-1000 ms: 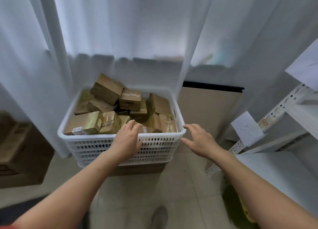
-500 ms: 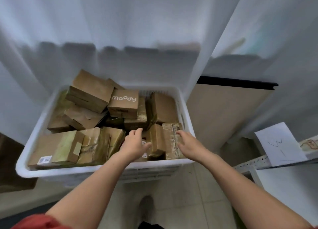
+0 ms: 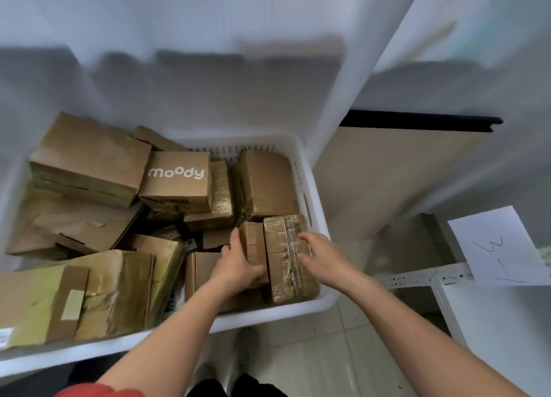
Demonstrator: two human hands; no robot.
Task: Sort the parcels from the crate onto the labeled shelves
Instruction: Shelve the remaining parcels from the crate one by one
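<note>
A: Both arms are down in the white crate (image 3: 316, 188), and it is packed with brown cardboard parcels lying at all angles.

B: Talk me through the hands.

A: The left hand (image 3: 238, 265) is curled round a small plain parcel (image 3: 253, 244) near the crate's front right corner, fingers over its far edge, thumb along the near side. The right hand (image 3: 322, 259) lies loosely spread, fingers resting on the tape-wrapped parcel (image 3: 286, 256) just beside it. Whether that hand actually grips anything, I can't tell; the picture is blurred there.

B: Both parcels inside the crate?

A: Both inside, touching each other, close to the right wall.

B: What else is in there?

A: A box printed "moody" (image 3: 177, 177) sits on top mid-crate, a big flat carton (image 3: 89, 161) to its left, a long taped carton (image 3: 59, 301) along the front left, and a tall box (image 3: 268, 185) at the back right.

B: And outside?

A: A white shelf (image 3: 423, 277) stands to the right, carrying a handwritten paper label (image 3: 501, 247).
</note>
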